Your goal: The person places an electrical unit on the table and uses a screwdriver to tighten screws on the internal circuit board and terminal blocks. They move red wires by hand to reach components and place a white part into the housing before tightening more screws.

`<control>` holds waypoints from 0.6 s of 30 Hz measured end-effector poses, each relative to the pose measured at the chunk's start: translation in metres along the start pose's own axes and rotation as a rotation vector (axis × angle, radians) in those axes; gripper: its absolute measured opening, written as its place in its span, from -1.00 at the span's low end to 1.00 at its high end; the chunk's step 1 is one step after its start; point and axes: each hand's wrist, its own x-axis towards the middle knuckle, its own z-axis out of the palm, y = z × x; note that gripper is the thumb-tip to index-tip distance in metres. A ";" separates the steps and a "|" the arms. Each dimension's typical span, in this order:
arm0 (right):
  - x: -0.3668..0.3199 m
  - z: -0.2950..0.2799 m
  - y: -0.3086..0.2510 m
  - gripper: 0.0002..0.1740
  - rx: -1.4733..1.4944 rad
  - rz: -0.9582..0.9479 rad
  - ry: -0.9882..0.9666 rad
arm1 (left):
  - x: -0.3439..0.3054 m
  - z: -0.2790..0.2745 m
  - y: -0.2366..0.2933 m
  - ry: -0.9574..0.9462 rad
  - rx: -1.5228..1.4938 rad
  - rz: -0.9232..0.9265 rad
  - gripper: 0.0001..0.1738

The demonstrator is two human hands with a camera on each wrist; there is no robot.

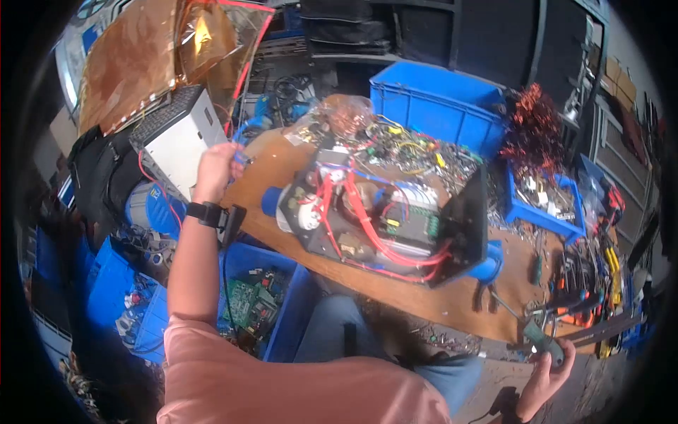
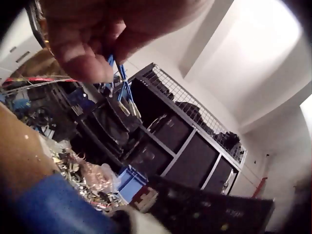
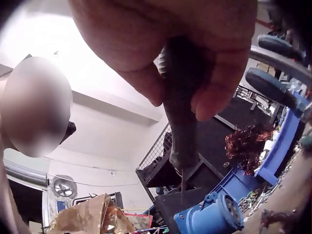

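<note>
Pinches a few blue wires (image 2: pixel 122 92) in the left hand (image 1: pixel 217 164), grip closed on them between thumb and fingers, raised over the left end of the worktop (image 1: pixel 279 169), pale plugs dangling below. Clasps a green-handled screwdriver (image 1: pixel 542 340) in the right hand (image 1: pixel 549 373), grip wrapped round the handle, low at the worktop's near right edge. Between the two hands, on the worktop: an opened black device (image 1: pixel 385 226) laced with red cables, a blue round socket (image 3: pixel 214 217) at its end. Behind it, a heap of loose wires and small parts (image 1: pixel 417 152), a clear bag (image 1: pixel 339 116), a blue crate (image 1: pixel 438 106), a tangle of copper wire (image 1: pixel 531 124). To the right, pliers and cutters (image 1: pixel 590 283) spread out side by side. Below the left arm, a blue bin of circuit boards (image 1: pixel 256 297); just past the left hand, a grey-white case (image 1: pixel 180 138). Print on the device's green board (image 1: pixel 413 225) too small to read
</note>
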 end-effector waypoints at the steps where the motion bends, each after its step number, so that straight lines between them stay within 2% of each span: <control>1: 0.001 -0.001 -0.002 -0.64 -0.015 0.028 -0.014 | 0.003 -0.005 -0.015 0.013 0.041 -0.002 -0.74; 6: 0.006 0.018 -0.037 -0.65 -0.056 0.025 0.022 | 0.018 -0.005 -0.061 -0.016 0.213 -0.043 -0.72; 9: 0.008 0.021 -0.038 -0.64 -0.113 -0.059 0.029 | 0.041 0.002 -0.080 -0.195 0.081 -0.088 -0.72; 10: 0.011 0.022 -0.022 -0.62 -0.041 -0.001 0.026 | 0.047 0.010 -0.080 -0.222 0.078 -0.092 -0.72; 12: 0.008 0.024 -0.028 -0.62 -0.137 -0.047 0.046 | 0.069 0.021 -0.071 -0.294 0.080 -0.100 -0.69; 14: 0.007 0.017 -0.029 -0.63 -0.241 -0.161 0.015 | 0.090 0.040 -0.074 -0.185 0.055 -0.126 -0.62; 16: 0.001 0.034 -0.053 -0.57 -0.099 -0.037 0.084 | 0.087 0.044 -0.065 -0.161 0.299 0.143 -0.56; 18: -0.005 0.038 -0.055 -0.58 -0.089 -0.069 0.098 | 0.081 0.039 -0.060 -0.236 0.389 0.222 -0.51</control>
